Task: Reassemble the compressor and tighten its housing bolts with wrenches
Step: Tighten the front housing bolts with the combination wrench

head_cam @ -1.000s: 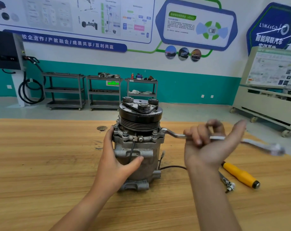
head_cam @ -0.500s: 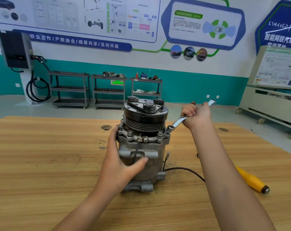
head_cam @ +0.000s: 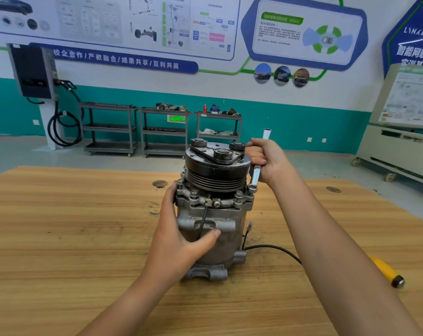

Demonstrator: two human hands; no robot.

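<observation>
- The compressor (head_cam: 213,214) is stood upright near the middle of the table (head_cam: 60,238), with the pulley (head_cam: 217,166) on top.
- Reassembly is judged largely done: the pulley is seated, the flange (head_cam: 220,203) is closed on the body, and bolts (head_cam: 193,195) are seen in place around it.
- The tightening step is judged to be in hand. The ring end of a wrench (head_cam: 256,175) is fitted over the right bolt (head_cam: 251,189), and the shaft is angled steeply up beside the pulley.
- The wrench shaft is grasped by the right hand (head_cam: 268,161), fingers clenched round it just beside the pulley rim; the free end is seen above the fist.
- The body is steadied by the left hand (head_cam: 179,238): the fingers are wrapped round the left side under the flange and the thumb is pressed across the front.
- How tight any bolt is cannot be told; the far-side bolts are hidden by the pulley.
- What is left is judged to be finishing this bolt and then the others round the flange, the far ones needing the compressor turned.
- A yellow-handled screwdriver (head_cam: 385,271) is laid to the right, partly hidden by the forearm, and a black cable (head_cam: 273,248) is trailed from the base.
</observation>
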